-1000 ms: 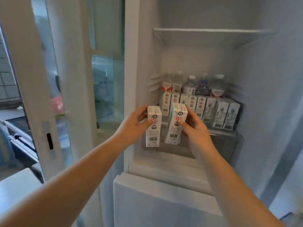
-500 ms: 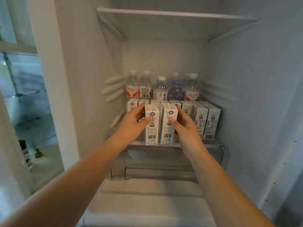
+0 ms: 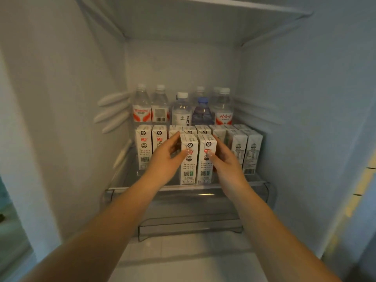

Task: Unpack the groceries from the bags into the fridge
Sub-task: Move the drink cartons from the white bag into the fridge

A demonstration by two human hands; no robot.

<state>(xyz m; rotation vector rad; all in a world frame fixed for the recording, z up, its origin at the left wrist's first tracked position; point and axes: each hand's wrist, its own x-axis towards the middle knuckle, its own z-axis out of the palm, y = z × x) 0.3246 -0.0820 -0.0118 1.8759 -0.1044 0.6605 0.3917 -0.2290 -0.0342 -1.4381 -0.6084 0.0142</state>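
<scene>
Two white milk cartons stand side by side at the front of the glass fridge shelf point(image 3: 254, 183). My left hand point(image 3: 164, 159) grips the left carton point(image 3: 188, 169) from its left side, thumb across the front. My right hand point(image 3: 225, 161) grips the right carton point(image 3: 206, 169) from its right side. Both cartons are upright with their bases at the shelf's front edge. Behind them stands a row of several more identical cartons point(image 3: 143, 148), and behind that several water bottles point(image 3: 141, 106) against the back wall.
A clear drawer point(image 3: 189, 226) sits under the shelf, with a white fridge floor below it. Another shelf point(image 3: 203, 21) spans overhead. White rail ribs point(image 3: 112, 110) stick out of the left wall. The fridge walls close in on both sides.
The view has moved closer into the fridge. Both hands have carried the two cartons forward and down to the front of the shelf, in front of the carton row.
</scene>
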